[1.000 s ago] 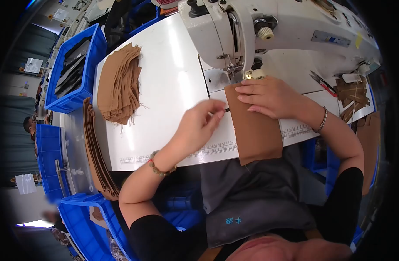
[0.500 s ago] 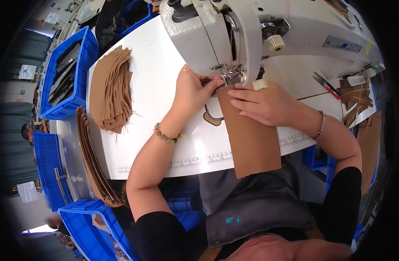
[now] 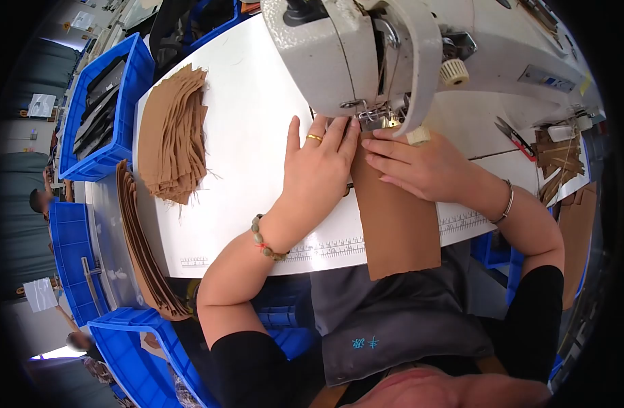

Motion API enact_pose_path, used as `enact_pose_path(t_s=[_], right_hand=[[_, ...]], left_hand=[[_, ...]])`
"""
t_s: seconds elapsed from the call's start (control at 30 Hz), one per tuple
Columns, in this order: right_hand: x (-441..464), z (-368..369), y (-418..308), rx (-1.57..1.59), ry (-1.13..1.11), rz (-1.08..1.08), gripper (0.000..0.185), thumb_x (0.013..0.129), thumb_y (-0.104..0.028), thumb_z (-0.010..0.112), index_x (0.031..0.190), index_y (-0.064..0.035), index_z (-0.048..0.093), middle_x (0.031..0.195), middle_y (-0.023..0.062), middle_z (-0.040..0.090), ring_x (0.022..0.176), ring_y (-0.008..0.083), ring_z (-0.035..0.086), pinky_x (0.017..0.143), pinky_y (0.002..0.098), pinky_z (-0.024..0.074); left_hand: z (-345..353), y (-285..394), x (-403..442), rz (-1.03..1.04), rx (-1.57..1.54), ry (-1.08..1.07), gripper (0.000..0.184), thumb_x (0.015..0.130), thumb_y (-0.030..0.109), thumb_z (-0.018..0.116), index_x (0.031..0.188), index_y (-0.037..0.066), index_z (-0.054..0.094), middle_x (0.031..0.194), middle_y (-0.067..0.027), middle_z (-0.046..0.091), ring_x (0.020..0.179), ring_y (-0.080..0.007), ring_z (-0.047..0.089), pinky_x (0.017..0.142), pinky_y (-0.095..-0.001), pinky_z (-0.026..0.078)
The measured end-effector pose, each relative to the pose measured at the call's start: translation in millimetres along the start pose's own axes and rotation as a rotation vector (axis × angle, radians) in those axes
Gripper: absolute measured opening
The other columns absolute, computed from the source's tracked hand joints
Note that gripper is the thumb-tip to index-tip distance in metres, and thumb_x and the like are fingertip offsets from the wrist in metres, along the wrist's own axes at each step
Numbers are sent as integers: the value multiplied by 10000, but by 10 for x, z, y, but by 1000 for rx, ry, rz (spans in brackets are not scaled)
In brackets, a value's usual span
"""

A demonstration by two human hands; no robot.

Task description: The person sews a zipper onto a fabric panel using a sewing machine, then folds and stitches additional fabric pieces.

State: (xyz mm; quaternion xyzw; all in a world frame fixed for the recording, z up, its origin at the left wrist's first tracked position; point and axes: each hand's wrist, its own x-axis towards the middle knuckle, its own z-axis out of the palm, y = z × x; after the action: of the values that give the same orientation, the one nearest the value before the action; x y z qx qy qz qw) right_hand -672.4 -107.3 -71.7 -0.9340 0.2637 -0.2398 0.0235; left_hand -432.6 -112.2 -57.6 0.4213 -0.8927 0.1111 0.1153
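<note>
A brown fabric panel [image 3: 402, 231] lies on the white sewing table, its top end under the presser foot area of the sewing machine [image 3: 325, 58] and its lower end hanging over the front edge. My left hand [image 3: 319, 160] is spread flat, palm down, its fingertips at the panel's upper left edge beside the presser foot [image 3: 376, 119]. My right hand [image 3: 414, 163] rests flat on the panel's upper right, fingers stretched out toward the left. The fabric edge right at the needle is hidden by my fingers and the machine head.
A stack of frayed brown fabric pieces [image 3: 172, 136] lies at the left of the table. Folded brown strips [image 3: 138, 238] hang beside its left edge. Blue bins [image 3: 138, 61] stand around the table. Scissors [image 3: 516, 138] and brown scraps [image 3: 558, 156] lie at the right.
My left hand has gone from a pinch near the needle to lying flat with its fingers spread. My right hand stays on the panel. The whole view has shifted slightly.
</note>
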Motion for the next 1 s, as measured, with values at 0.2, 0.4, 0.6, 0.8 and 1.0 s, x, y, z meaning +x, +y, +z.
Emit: enact_pose_path(t_s=[0.2,0.4,0.6,0.8,1.0], right_hand=[[0,-16,-7,-7,-3,3,332,898,-259,731,1171,-72,711,1326,65,679,991,254,649,894,377,514],[12,-28,-20,-19,3,1,333,895,-250,731,1178,-75,714,1318,65,685,1014,245,656,907,377,515],[9,-20,-11,-33,9,-24,337,893,-246,725,1175,-63,711,1325,80,683,1038,243,660,928,383,514],[6,-18,-13,-49,12,-42,355,886,-249,723,1182,-54,702,1328,88,679,1063,244,660,944,385,515],[8,-2,-15,-46,14,-32,364,878,-250,727,1184,-56,696,1330,84,675,1052,254,658,943,383,516]], left_hand=[[-26,8,51,22,73,-28,521,837,74,651,1354,125,687,1219,-36,697,1213,-272,627,1155,-526,385],[-77,-3,41,62,-16,5,519,778,94,698,1296,98,718,1269,-2,710,1165,-254,652,1130,-509,422],[-79,-45,45,-61,93,-76,369,856,107,642,1208,41,733,1247,-56,699,1280,-303,610,1105,-591,425],[21,-171,38,-168,34,-11,372,874,103,647,1241,62,690,1294,-94,659,1316,-324,587,1104,-609,415],[0,-14,52,-5,59,54,434,880,68,616,1293,160,714,1135,-42,694,1177,-270,628,1117,-542,415]])
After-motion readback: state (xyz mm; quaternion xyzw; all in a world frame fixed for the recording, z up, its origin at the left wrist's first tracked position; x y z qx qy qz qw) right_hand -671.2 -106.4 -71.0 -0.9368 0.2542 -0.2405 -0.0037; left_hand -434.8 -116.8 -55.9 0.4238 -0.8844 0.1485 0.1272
